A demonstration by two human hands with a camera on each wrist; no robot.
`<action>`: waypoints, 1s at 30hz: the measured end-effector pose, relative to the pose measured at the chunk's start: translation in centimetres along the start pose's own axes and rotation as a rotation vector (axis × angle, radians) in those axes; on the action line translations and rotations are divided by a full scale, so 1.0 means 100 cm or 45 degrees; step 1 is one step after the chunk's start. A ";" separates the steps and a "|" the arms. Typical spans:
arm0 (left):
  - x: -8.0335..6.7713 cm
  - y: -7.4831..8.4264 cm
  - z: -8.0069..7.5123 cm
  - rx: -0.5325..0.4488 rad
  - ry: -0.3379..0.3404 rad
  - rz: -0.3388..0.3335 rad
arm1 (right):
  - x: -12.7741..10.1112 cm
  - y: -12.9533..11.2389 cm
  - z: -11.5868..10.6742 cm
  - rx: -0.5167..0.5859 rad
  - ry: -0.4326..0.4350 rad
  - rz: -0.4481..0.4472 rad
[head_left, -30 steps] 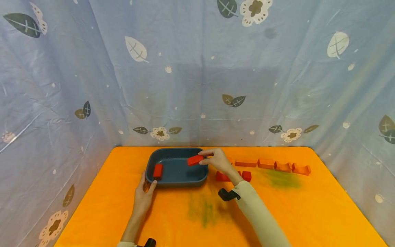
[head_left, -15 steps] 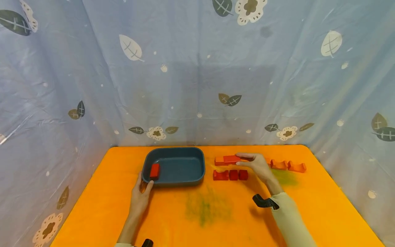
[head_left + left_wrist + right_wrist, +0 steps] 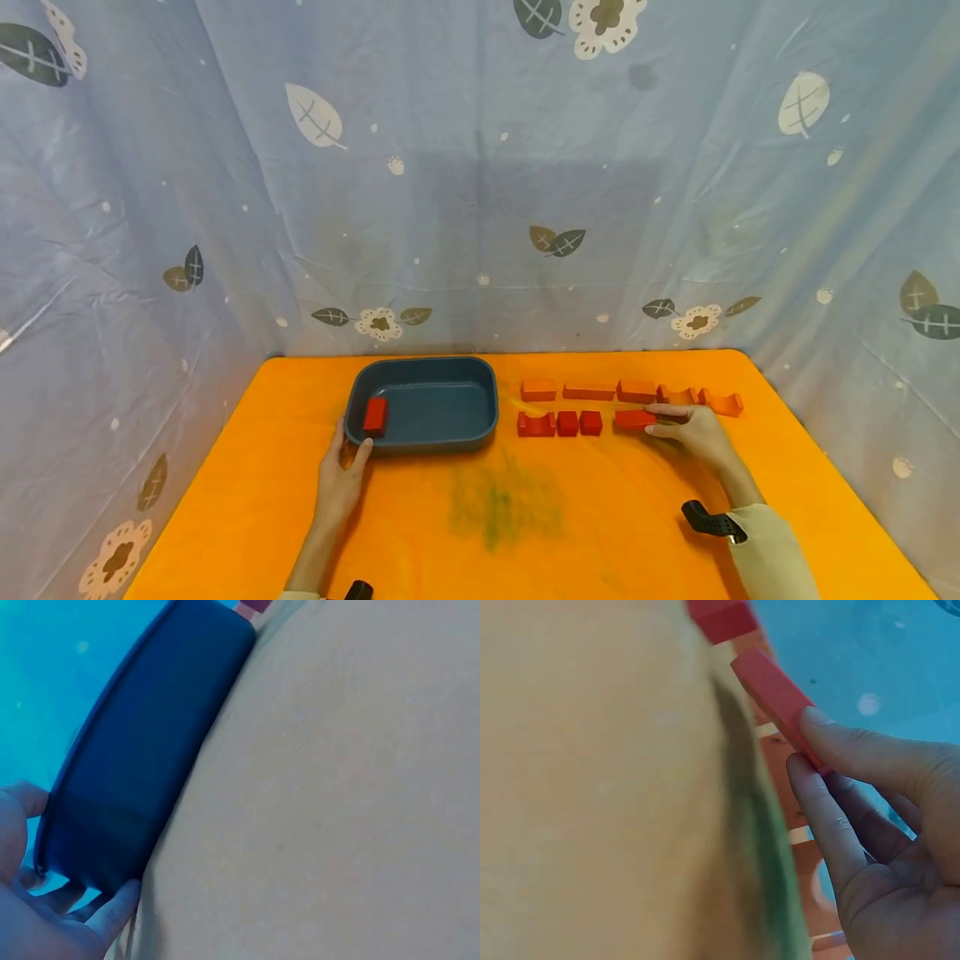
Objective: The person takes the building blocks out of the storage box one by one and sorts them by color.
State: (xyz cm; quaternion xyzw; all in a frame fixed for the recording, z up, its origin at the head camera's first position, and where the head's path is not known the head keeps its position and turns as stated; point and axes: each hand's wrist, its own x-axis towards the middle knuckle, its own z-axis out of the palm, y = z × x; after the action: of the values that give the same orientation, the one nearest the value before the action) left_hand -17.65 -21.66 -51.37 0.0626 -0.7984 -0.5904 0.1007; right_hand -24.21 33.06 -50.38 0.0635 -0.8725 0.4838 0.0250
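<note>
My right hand [image 3: 693,429] pinches one end of a red rectangular block [image 3: 634,419] between thumb and fingers. In the right wrist view the block [image 3: 776,697] points away from the hand, above the tabletop. My left hand [image 3: 343,475] holds the near left corner of a dark blue-grey tray [image 3: 491,417]. The left wrist view has the thumb at the tray's rim and the fingers [image 3: 116,911] around its outer wall and lower edge. Inside the tray, at its left end, lies another red block [image 3: 376,415].
Left of the held block, a red notched block [image 3: 536,426] and two small red cubes [image 3: 579,423] form a row. Behind them runs a line of several orange blocks [image 3: 588,391], the right ones notched. A patterned curtain [image 3: 480,167] closes off the orange table's [image 3: 420,533] back.
My right hand has carried the red block from over the tray rightward, past the small cubes, and down beside their row. My left hand stays at the tray corner.
</note>
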 end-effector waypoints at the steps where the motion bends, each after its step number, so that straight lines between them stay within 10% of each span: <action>1: 0.000 0.000 0.000 0.002 -0.001 -0.001 | -0.002 -0.004 0.002 -0.074 0.002 0.016; 17: 0.000 0.003 0.000 -0.012 -0.008 -0.008 | 0.000 -0.014 0.023 -0.373 0.091 -0.202; 30: -0.001 0.001 -0.001 -0.015 -0.003 -0.007 | -0.001 -0.013 0.025 -0.288 0.048 -0.197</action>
State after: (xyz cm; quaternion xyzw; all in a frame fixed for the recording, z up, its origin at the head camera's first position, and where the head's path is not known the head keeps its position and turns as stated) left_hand -17.57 -21.70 -51.30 0.0636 -0.7949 -0.5953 0.0986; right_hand -23.94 30.25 -50.67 0.1182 -0.9135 0.3799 0.0854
